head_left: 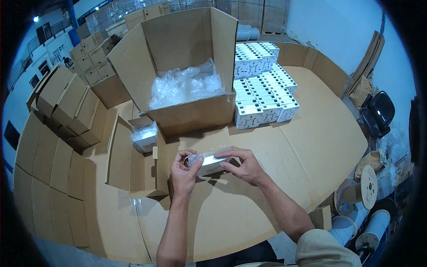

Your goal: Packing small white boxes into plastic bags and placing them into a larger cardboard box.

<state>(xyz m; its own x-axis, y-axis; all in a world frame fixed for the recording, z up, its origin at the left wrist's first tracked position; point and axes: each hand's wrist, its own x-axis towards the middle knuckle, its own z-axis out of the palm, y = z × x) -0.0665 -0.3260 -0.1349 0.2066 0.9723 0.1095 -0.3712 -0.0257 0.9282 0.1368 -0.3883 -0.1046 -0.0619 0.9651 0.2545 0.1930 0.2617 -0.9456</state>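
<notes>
My left hand (183,170) and my right hand (242,163) both hold a small white box in a clear plastic bag (209,162) just above the cardboard-covered table (284,160). The left hand grips the bag's left end, and the right hand pinches its right end and top edge. Behind the hands stands a large open cardboard box (187,111) with crumpled clear plastic (184,86) inside. To its right sits a stack of small white printed boxes (262,89).
A smaller open carton (129,164) at my left holds a plastic-wrapped item (144,135). Flat and stacked cartons (58,133) line the left side. Spools (367,187) and black chairs (376,113) stand at the right, beyond the table's edge.
</notes>
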